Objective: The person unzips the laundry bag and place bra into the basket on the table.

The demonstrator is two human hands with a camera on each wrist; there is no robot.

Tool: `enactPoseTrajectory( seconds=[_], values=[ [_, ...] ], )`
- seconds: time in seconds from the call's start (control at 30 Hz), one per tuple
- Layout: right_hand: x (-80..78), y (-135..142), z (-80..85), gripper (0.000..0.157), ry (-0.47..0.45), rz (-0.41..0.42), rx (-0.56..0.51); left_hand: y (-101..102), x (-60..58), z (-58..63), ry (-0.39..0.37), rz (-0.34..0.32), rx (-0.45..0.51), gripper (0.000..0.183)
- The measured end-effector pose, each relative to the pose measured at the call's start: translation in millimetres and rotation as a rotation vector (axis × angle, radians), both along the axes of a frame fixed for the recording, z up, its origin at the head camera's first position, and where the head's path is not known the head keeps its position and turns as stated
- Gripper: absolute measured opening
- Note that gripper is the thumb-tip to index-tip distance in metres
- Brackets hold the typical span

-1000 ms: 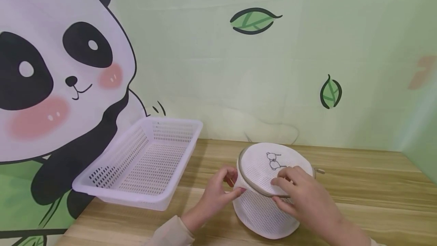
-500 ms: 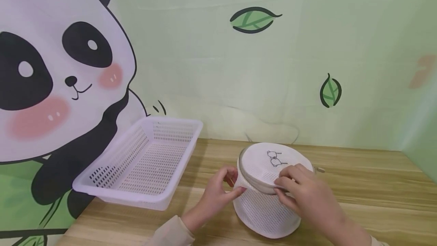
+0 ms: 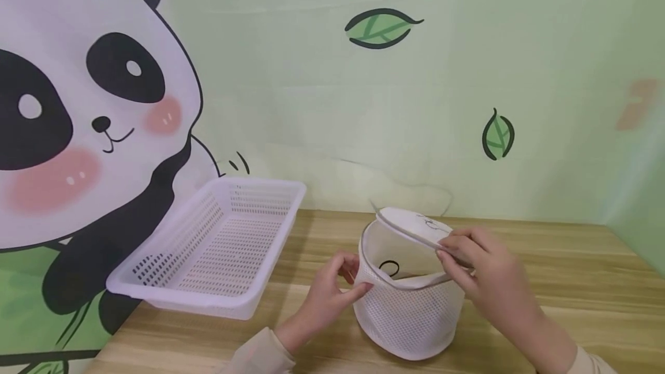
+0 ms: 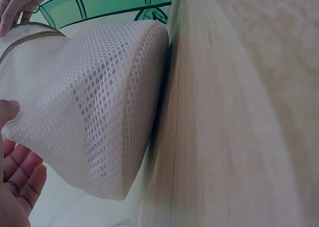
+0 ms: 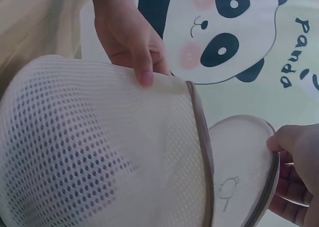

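A round white mesh laundry bag stands upright on the table. My left hand holds its upper left side, thumb on the near wall and fingers round behind. In the left wrist view that thumb presses on the mesh. With my right hand I pinch the edge of the bag's lid, which is lifted and tilted up toward the back. Grey zipper tape edges the lid, and a glasses drawing shows on it. Through the opening a thin black loop shows inside; the bag's floor is mostly hidden.
Left of the bag, a white plastic basket with slotted sides stands on the wooden table. Behind the table hangs a pale green backdrop printed with a panda and leaves.
The lid, which lay over the bag's top, has been raised by my right hand, which moved up and right. The bag's inside now shows. My left hand stays at the bag's side.
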State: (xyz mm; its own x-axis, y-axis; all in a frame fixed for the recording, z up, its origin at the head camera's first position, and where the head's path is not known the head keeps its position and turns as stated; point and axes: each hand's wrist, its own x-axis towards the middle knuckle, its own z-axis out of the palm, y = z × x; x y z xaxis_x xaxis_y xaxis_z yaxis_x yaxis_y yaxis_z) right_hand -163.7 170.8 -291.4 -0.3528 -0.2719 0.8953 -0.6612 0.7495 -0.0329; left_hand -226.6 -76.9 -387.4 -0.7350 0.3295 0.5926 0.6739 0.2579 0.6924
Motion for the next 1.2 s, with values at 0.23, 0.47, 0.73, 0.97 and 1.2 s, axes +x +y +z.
enactPoseTrajectory(
  seconds=[0.23,0.47,0.73,0.97,1.2],
  values=[
    [-2.4,11.4,9.2,0.012,-0.040,-0.031,-0.084,-0.7,-0.7,0.3,0.001,-0.004,0.002,0.029],
    [0.1,17.8,15.9,0.024,-0.110,-0.078,-0.149,-0.3,-1.5,0.3,0.006,-0.008,0.001,0.029],
    [1.6,27.4,20.3,0.019,-0.174,-0.113,-0.189,-0.5,-1.0,-0.4,0.008,-0.006,0.001,0.029],
    [2.8,38.9,23.4,0.012,-0.230,-0.123,-0.243,-0.9,-1.5,-1.6,0.015,-0.001,-0.001,0.029],
    [3.5,48.6,23.2,0.010,-0.257,-0.124,-0.313,-0.2,-1.4,-1.0,0.019,-0.001,0.002,0.029]
  ],
)
